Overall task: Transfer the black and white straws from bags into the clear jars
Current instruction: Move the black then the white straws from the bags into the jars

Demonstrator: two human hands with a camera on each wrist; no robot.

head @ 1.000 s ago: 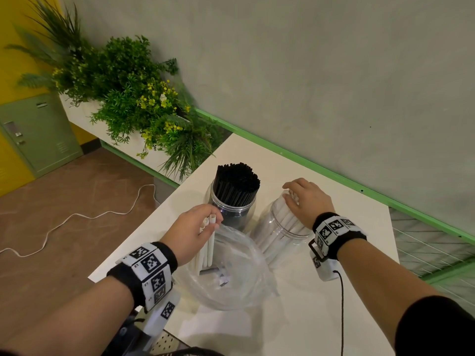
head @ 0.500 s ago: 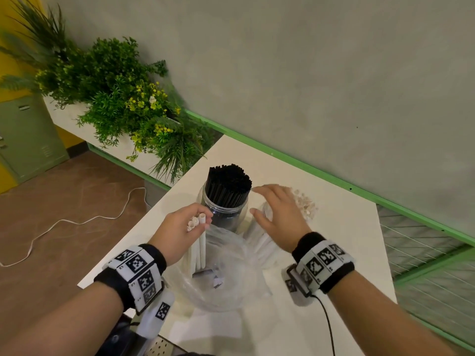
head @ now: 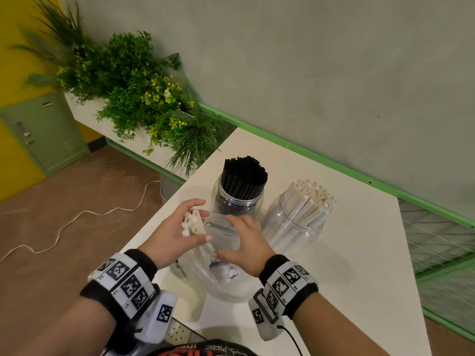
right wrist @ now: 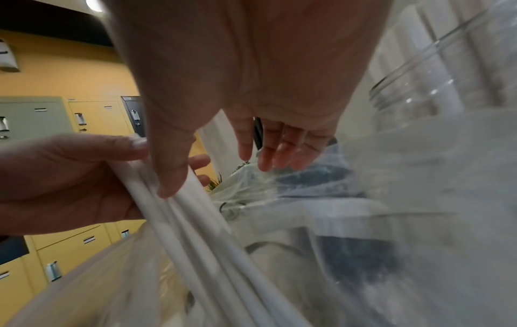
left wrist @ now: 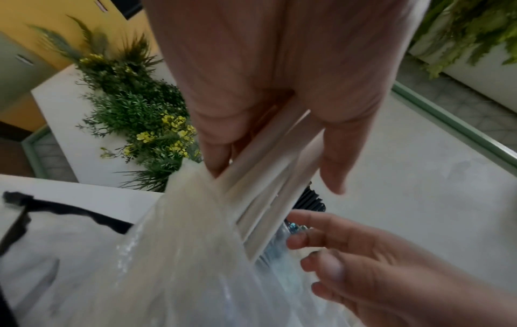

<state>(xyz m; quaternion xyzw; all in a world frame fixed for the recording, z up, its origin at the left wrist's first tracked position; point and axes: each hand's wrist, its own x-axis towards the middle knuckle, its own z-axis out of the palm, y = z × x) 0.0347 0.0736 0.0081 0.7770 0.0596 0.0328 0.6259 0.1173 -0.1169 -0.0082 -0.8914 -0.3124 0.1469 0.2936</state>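
Loosely held in the left hand point(head: 177, 232), the white straws point(head: 191, 223) could slip; the right hand point(head: 245, 242), fingers straight, seemingly just steadies the bag point(head: 223, 283).

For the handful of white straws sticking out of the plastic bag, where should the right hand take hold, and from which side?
Probably the bare upper stretch of the white straws, just below the left hand, coming from the right. Lower down they run inside the plastic bag. They tilt up and left, so the right hand, beside the bundle with its thumb on it, could wrap across them.
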